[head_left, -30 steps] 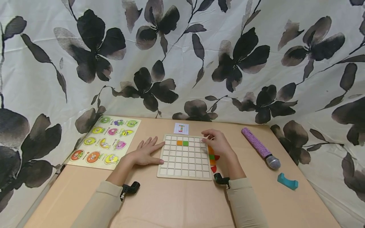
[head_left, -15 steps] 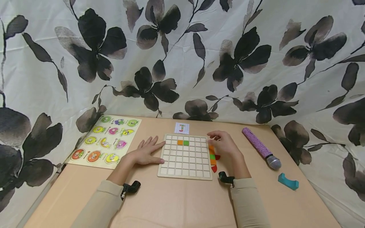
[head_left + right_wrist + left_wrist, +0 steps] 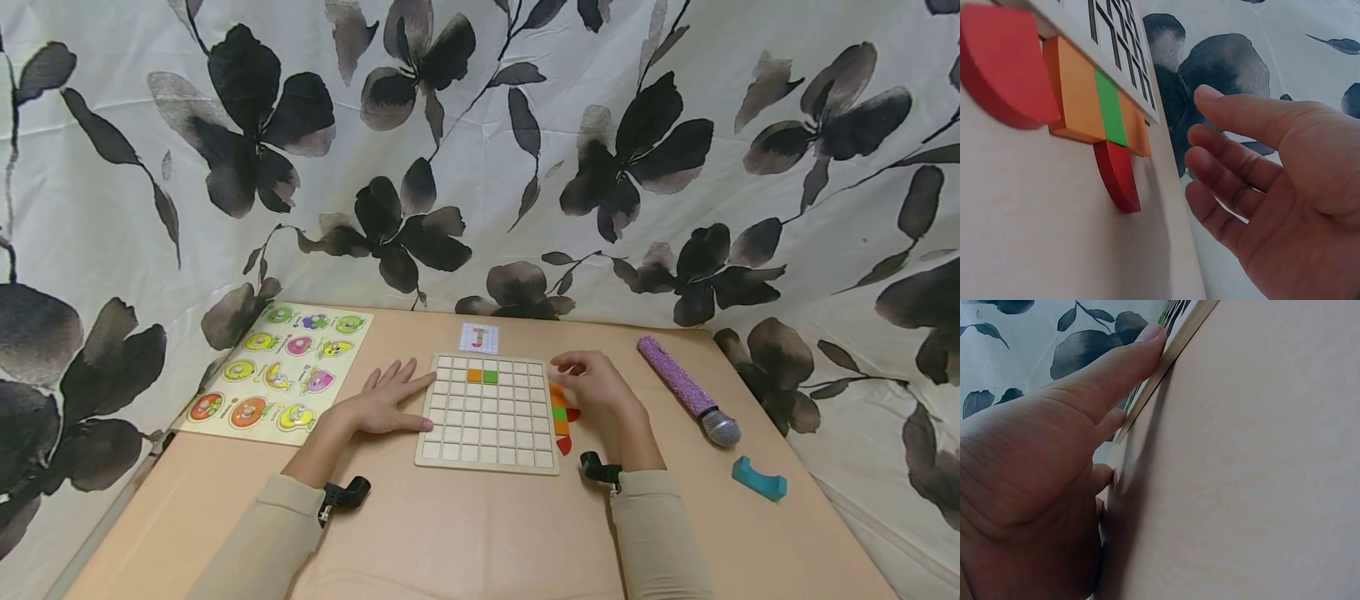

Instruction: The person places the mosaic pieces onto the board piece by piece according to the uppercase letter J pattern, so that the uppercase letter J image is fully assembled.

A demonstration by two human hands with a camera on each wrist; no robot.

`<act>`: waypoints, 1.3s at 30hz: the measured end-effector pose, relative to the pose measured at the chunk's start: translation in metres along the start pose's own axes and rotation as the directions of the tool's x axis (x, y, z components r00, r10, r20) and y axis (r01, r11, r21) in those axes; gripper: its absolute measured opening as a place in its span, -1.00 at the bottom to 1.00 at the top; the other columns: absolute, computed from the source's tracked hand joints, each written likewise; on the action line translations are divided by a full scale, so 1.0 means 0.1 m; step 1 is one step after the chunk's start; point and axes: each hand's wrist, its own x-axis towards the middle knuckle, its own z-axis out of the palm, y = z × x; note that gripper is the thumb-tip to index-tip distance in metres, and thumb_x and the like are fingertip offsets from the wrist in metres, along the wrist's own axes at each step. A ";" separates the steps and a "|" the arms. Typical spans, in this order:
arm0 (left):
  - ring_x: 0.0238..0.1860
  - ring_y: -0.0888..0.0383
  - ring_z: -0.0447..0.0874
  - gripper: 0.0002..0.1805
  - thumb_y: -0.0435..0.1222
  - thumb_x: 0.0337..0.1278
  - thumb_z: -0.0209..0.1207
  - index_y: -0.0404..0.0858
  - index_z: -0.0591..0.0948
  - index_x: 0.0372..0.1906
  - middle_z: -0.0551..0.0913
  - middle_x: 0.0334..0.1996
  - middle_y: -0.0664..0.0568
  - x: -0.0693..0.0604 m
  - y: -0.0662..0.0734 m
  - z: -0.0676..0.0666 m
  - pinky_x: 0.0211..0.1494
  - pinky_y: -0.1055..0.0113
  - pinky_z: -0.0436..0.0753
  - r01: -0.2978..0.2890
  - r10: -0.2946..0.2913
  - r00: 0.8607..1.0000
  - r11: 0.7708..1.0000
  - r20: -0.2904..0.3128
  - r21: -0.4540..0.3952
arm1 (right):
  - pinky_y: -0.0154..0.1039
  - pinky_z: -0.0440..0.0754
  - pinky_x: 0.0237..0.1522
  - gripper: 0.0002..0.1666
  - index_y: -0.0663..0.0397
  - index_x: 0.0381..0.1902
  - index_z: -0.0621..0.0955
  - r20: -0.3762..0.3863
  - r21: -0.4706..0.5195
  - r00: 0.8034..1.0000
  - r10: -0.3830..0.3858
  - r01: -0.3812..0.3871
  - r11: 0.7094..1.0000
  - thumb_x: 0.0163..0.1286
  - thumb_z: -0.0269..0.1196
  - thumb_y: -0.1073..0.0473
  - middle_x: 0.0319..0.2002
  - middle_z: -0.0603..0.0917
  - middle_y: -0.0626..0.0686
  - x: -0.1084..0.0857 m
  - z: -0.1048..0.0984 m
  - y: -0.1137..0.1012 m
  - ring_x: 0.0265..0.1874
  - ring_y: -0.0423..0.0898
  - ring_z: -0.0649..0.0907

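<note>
A pale wooden grid board (image 3: pixel 480 435) lies on the table with an orange square (image 3: pixel 475 376) and a green square (image 3: pixel 491 377) side by side in its upper part. My left hand (image 3: pixel 378 404) is spread flat at the board's left side; its thumb (image 3: pixel 1129 362) touches the edge in the left wrist view. Off the upper right corner hovers my right hand (image 3: pixel 603 392), fingers loosely curled and holding nothing. Below it, along the board's right edge, sit orange blocks (image 3: pixel 1075 94), a green block (image 3: pixel 1110 106), a red quarter-round block (image 3: pixel 1004 65) and another red block (image 3: pixel 1118 175).
A small card (image 3: pixel 479 337) with a coloured J-shaped pattern lies behind the board. To the left is a sheet of fruit pictures (image 3: pixel 288 392). A glittery purple microphone (image 3: pixel 678 379) and a teal curved block (image 3: pixel 758 479) lie on the right.
My right hand has moved right, off the board's upper right corner, to beside it. The left hand and the squares on the board have stayed put.
</note>
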 end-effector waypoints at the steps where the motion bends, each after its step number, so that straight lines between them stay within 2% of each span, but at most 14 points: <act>1: 0.67 -0.40 -0.43 0.08 0.33 0.12 0.31 0.04 0.19 0.67 -0.21 0.69 -0.34 0.00 0.00 0.00 0.59 -0.41 -0.44 0.003 -0.003 1.000 1.000 0.002 0.006 | -0.11 0.53 -0.03 -0.65 0.02 0.16 0.73 0.009 0.000 1.000 0.006 -0.006 1.000 0.45 0.38 0.14 -0.01 0.70 0.09 0.00 0.00 0.01 -0.03 0.07 0.55; 7: 0.69 -0.33 -0.42 0.06 0.32 0.15 0.31 0.06 0.17 0.67 -0.21 0.70 -0.26 0.01 0.02 0.00 0.62 -0.36 -0.40 0.034 -0.035 0.999 0.998 0.015 0.056 | -0.15 0.53 -0.01 -0.64 0.06 0.15 0.73 0.047 -0.009 0.999 -0.001 0.002 1.000 0.44 0.39 0.15 -0.04 0.71 0.11 0.02 0.00 0.07 -0.05 0.06 0.56; 15: 0.68 -0.35 -0.42 0.07 0.29 0.13 0.34 0.03 0.19 0.67 -0.21 0.70 -0.28 0.01 0.01 0.02 0.61 -0.37 -0.41 0.026 -0.026 1.000 0.999 0.001 0.024 | -0.15 0.53 0.00 -0.66 0.06 0.13 0.75 0.084 -0.020 0.996 -0.005 0.006 1.000 0.42 0.40 0.19 -0.05 0.72 0.09 0.02 0.03 0.11 -0.08 0.06 0.57; 20: 0.69 -0.32 -0.42 0.05 0.29 0.16 0.33 0.05 0.18 0.67 -0.20 0.70 -0.26 0.00 0.01 0.02 0.63 -0.35 -0.40 0.032 -0.033 0.999 0.999 0.003 0.041 | -0.18 0.57 -0.03 -0.69 0.08 0.11 0.75 0.088 -0.016 0.996 -0.009 0.011 1.000 0.42 0.39 0.23 -0.07 0.72 0.10 0.01 0.04 0.13 -0.09 0.06 0.58; 24: 0.68 -0.36 -0.41 0.06 0.28 0.16 0.33 0.02 0.18 0.67 -0.20 0.69 -0.30 0.00 0.02 0.01 0.62 -0.38 -0.38 0.028 -0.029 1.000 0.999 0.008 0.040 | -0.22 0.60 -0.07 -0.71 0.12 0.08 0.76 0.087 -0.006 0.996 -0.013 0.014 1.000 0.42 0.38 0.27 -0.07 0.74 0.12 0.02 0.06 0.14 -0.10 0.05 0.59; 34: 0.69 -0.32 -0.41 0.04 0.30 0.17 0.31 0.07 0.18 0.67 -0.21 0.70 -0.25 -0.01 0.02 0.00 0.63 -0.37 -0.39 0.039 -0.039 0.999 0.998 0.008 0.058 | -0.25 0.58 -0.29 -0.75 0.17 0.04 0.77 0.095 -0.016 0.995 -0.020 0.022 1.000 0.42 0.35 0.32 -0.09 0.74 0.16 0.03 0.09 0.12 -0.18 0.05 0.57; 39: 0.68 -0.38 -0.41 0.06 0.31 0.12 0.33 0.04 0.21 0.66 -0.19 0.69 -0.31 0.02 -0.02 0.02 0.60 -0.40 -0.42 0.011 -0.011 1.000 1.000 -0.005 0.022 | -0.28 0.55 -0.38 -0.75 0.17 0.03 0.78 0.095 -0.023 0.995 -0.013 0.016 1.000 0.43 0.35 0.32 -0.12 0.71 0.16 0.04 0.10 0.12 -0.25 0.03 0.55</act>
